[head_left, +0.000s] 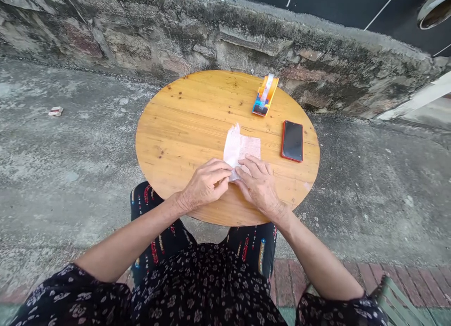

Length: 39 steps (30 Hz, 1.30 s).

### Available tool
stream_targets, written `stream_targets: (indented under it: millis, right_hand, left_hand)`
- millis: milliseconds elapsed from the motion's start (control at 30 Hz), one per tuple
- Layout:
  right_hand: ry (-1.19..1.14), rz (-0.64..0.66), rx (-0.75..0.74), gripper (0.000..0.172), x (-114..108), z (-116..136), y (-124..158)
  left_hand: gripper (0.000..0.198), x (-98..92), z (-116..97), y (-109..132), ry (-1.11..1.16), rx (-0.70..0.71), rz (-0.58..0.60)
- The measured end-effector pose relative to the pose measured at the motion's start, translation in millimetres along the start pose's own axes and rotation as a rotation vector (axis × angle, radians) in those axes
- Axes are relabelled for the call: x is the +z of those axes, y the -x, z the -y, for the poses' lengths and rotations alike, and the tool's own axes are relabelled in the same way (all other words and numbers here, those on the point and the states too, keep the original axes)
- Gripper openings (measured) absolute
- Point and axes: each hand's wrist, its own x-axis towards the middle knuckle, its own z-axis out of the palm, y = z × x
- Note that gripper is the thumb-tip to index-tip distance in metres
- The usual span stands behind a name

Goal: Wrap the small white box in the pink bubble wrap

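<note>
Floral garment (200,288) sits below left hand (208,181), which pinches the pink sheet (249,146); right hand (259,185) rests on it, grip unclear; phone (292,141) beyond, to its right.

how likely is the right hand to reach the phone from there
Probably yes: the phone lies ahead and to the right of the right hand with nothing between them on the table, though that hand is busy on the pale pink sheet.

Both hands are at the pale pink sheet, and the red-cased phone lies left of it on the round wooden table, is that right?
Not quite: the head view shows the red-cased phone right of the pale pink sheet, not left.
</note>
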Motion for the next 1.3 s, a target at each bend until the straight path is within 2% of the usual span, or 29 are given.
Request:
stream_targets:
  millis: [200, 300, 400, 500, 600, 733, 800, 900, 1167, 1300]
  right_hand:
    - [0.017, -0.010, 0.019, 0.025, 2.2, 0.0, 1.2]
    - [-0.015, 0.006, 0.030, 0.027, -0.8, 1.2, 1.5]
    - [-0.163, 0.041, 0.057, 0.029, -10.1, -1.0, 1.1]
    - [-0.319, -0.012, 0.173, 0.023, -18.9, -11.5, -8.3]
    - [-0.309, -0.074, 0.343, 0.023, -15.6, -28.7, -33.9]
    - [-0.301, 0.045, 0.518, 0.051, 8.3, -48.9, -77.4]
    - [-0.236, 0.102, 0.542, 0.057, 20.4, -53.8, -92.0]
    - [-0.145, 0.150, 0.560, 0.057, 29.8, -56.3, -99.2]
    - [-0.019, 0.288, 0.538, 0.052, 28.3, -57.4, -95.4]
    - [0.016, 0.312, 0.536, 0.051, 32.7, -56.2, -97.3]
  left_hand:
    - [0.019, 9.8, 6.0, -1.8, -0.095, 0.000, -0.072]
    - [0.015, 10.6, 7.0, -5.2, -0.101, 0.020, -0.056]
    - [0.015, 9.7, 6.3, -7.4, -0.141, 0.034, -0.016]
    - [0.016, 8.8, 5.4, -8.1, -0.174, 0.061, 0.014]
    - [0.016, 8.6, 5.5, -8.6, -0.187, 0.080, 0.025]
    - [0.018, 7.2, 5.1, -10.7, -0.196, 0.090, 0.029]
    - [0.019, 5.9, 4.2, -11.9, -0.200, 0.093, 0.030]
    - [0.021, 4.0, 3.1, -12.9, -0.208, 0.094, 0.051]
    - [0.018, 2.6, 0.8, -11.0, -0.192, 0.078, 0.047]
    - [0.016, 2.5, -1.0, -9.6, -0.225, 0.089, 0.043]
